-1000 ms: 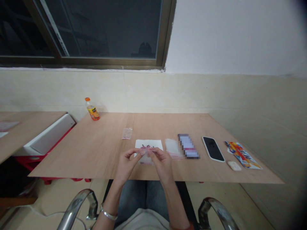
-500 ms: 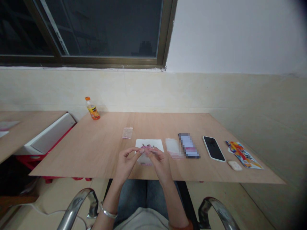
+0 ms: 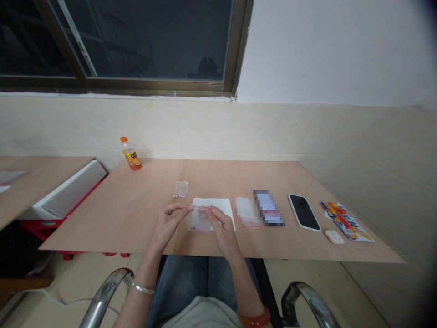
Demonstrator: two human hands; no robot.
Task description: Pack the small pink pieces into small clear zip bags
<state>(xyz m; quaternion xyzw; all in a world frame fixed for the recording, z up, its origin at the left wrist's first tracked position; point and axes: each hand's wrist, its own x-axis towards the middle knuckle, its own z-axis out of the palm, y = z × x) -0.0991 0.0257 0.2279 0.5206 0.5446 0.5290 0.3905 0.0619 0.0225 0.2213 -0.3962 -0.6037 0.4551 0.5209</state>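
Both hands hold a small clear plastic zip bag (image 3: 199,219) by its top edge, just above the wooden table (image 3: 136,214). My left hand (image 3: 168,223) pinches the bag's left corner. My right hand (image 3: 220,228) pinches the right part of the top edge. A white sheet of paper (image 3: 218,205) lies on the table right behind the bag. Another small clear bag (image 3: 180,188) lies further back on the table.
A stack of small clear bags (image 3: 246,211) lies to the right, then a pixelated phone (image 3: 268,207), a black phone (image 3: 303,212), a small white case (image 3: 333,236) and a colourful packet (image 3: 344,220). An orange drink bottle (image 3: 131,154) stands at the back left. Chair armrests (image 3: 105,291) flank my lap.
Both hands have moved left and slightly forward with the bag. The dark bits seen on the white paper earlier are gone from it now.
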